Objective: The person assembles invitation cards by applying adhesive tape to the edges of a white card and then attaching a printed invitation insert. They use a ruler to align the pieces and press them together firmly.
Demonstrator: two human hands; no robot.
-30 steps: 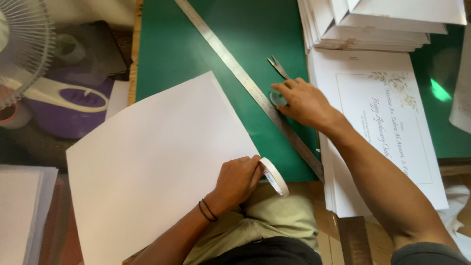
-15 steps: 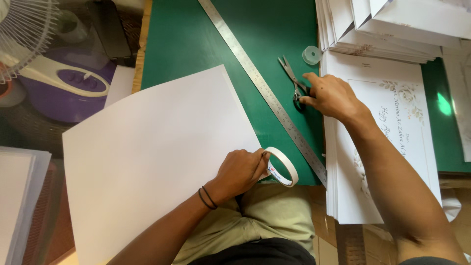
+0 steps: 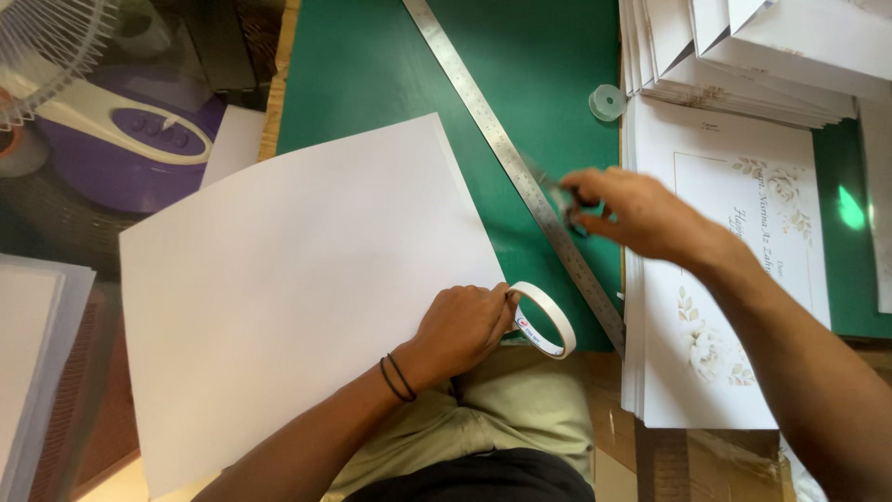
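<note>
Tape roll (image 3: 544,319) clamped in left hand (image 3: 462,327) at sheet (image 3: 297,288) edge, none applied; right hand (image 3: 641,212) grips scissors (image 3: 562,197) over ruler (image 3: 520,172).

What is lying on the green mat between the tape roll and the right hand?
In the head view, the long metal ruler crosses diagonally between the tape roll and the right hand.

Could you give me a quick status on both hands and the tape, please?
Left hand grips tape roll at sheet edge. Right hand holds blurred scissors above ruler. Cards alongside.
</note>
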